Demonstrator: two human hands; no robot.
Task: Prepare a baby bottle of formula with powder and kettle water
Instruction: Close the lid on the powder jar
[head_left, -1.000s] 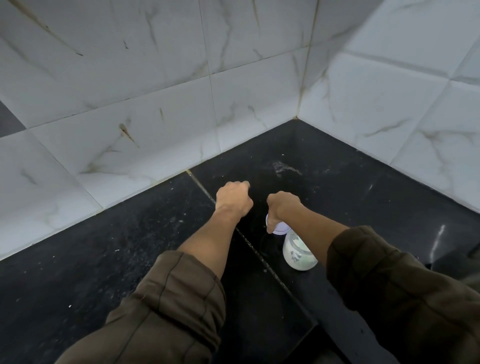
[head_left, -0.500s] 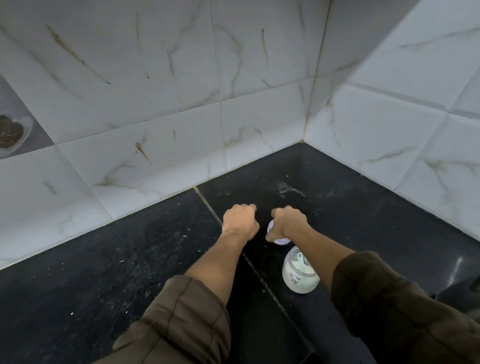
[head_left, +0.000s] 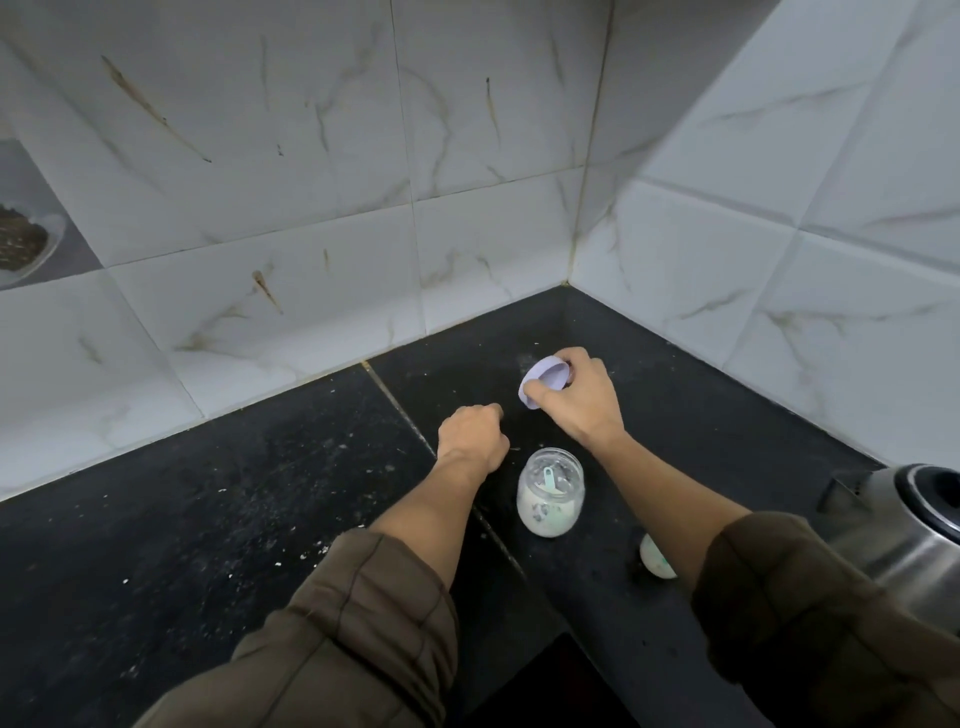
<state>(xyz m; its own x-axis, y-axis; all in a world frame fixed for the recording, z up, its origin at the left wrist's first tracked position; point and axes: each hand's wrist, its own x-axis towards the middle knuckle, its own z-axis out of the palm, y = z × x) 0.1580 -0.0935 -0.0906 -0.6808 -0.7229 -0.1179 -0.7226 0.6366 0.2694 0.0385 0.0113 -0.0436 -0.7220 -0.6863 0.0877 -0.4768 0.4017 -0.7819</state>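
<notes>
Okay, powder jar (head_left: 550, 512) stands open on the black desk (head_left: 208, 545), between the forearms and just beside the left wrist. It looks clear and rigid, glass or hard plastic, can't tell which. It's part full of white powder, so probably light, and it spills if tipped. Best gripped round the side wall below the rim. Green scoop (head_left: 549, 477) sits inside; thin and light, pinch its handle. Right hand (head_left: 582, 402) pinches the lilac lid (head_left: 543, 382), tilted, beyond the jar. Left hand (head_left: 472, 434) is curled in a fist, nothing seen in it. Steel kettle (head_left: 904, 525) at right edge, likely heavy. Count: one jar, one lid, one scoop, one kettle, one pale round thing (head_left: 655, 561) half hidden behind the right arm.
</notes>
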